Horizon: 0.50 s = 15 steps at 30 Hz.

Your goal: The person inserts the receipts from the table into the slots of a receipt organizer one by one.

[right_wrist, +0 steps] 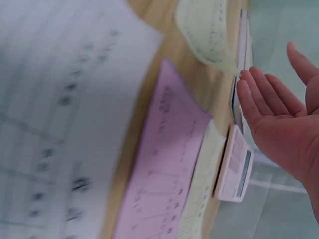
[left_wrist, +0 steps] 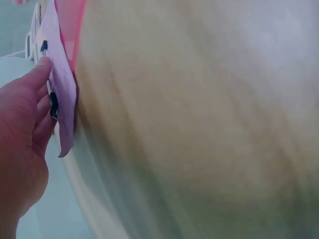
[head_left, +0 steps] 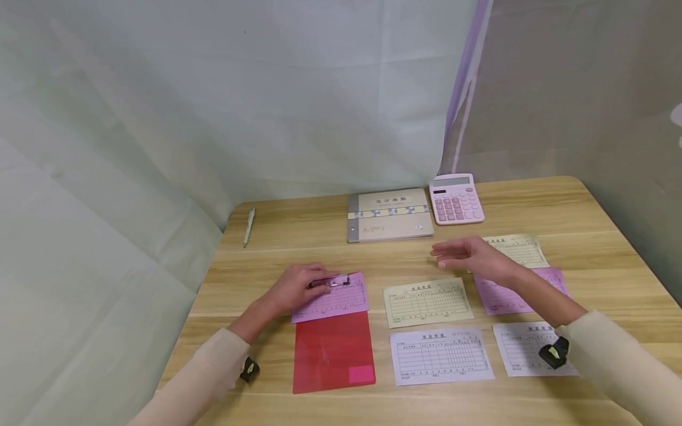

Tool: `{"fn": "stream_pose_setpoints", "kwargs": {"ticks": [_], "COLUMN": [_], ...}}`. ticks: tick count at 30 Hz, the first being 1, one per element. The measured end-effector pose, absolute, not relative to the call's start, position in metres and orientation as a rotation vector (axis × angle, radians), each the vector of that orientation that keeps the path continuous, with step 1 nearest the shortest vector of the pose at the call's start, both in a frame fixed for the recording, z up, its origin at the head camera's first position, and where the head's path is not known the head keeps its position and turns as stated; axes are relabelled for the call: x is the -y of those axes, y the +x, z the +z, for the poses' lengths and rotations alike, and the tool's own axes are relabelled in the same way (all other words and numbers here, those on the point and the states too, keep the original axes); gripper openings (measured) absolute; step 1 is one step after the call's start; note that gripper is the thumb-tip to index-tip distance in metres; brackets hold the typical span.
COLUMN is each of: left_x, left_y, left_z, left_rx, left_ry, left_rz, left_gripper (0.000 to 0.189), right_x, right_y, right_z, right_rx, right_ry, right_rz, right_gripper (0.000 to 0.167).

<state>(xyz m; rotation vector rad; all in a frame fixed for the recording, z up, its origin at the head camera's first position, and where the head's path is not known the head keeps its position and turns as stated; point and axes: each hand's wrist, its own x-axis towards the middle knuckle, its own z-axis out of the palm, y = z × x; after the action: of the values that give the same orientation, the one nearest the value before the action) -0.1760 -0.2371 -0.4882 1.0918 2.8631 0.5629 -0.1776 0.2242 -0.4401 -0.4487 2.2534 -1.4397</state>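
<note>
At the top of a red clipboard (head_left: 333,352), my left hand (head_left: 298,287) grips the metal clip (head_left: 337,281), thumb on it and fingers curled at its far side. Under the clip lies a pink receipt form (head_left: 341,299), covering the board's upper part; its free corner bends up in the left wrist view. My right hand (head_left: 474,257) hovers with fingers extended and nothing in it, left of a yellow form (head_left: 519,251) and beyond a second yellow form (head_left: 428,303). A pink form (head_left: 492,296) lies partly beneath the right forearm.
Two white forms (head_left: 442,356) (head_left: 524,349) lie along the near side. A ledger book (head_left: 391,222) and a pink calculator (head_left: 458,204) sit at the back edge. A pen (head_left: 249,228) is at the back left. Grey-white curtain (head_left: 319,100) hangs behind the wooden table (head_left: 293,236).
</note>
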Motion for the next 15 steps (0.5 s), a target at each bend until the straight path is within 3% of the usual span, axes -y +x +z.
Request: {"fn": "stream_pose_setpoints", "kwargs": {"ticks": [15], "left_x": [0.238], "left_y": [-0.177], "left_z": [-0.497], "left_rx": [-2.888], "left_ry": [1.117], "left_rz": [0.748], "left_gripper": [0.037], "right_x": [-0.239], "right_y": [-0.152], "right_z": [-0.462], "right_rx": [-2.357], "right_ry": [-0.459], "right_rz": [-1.431], "right_gripper": [0.043]}}
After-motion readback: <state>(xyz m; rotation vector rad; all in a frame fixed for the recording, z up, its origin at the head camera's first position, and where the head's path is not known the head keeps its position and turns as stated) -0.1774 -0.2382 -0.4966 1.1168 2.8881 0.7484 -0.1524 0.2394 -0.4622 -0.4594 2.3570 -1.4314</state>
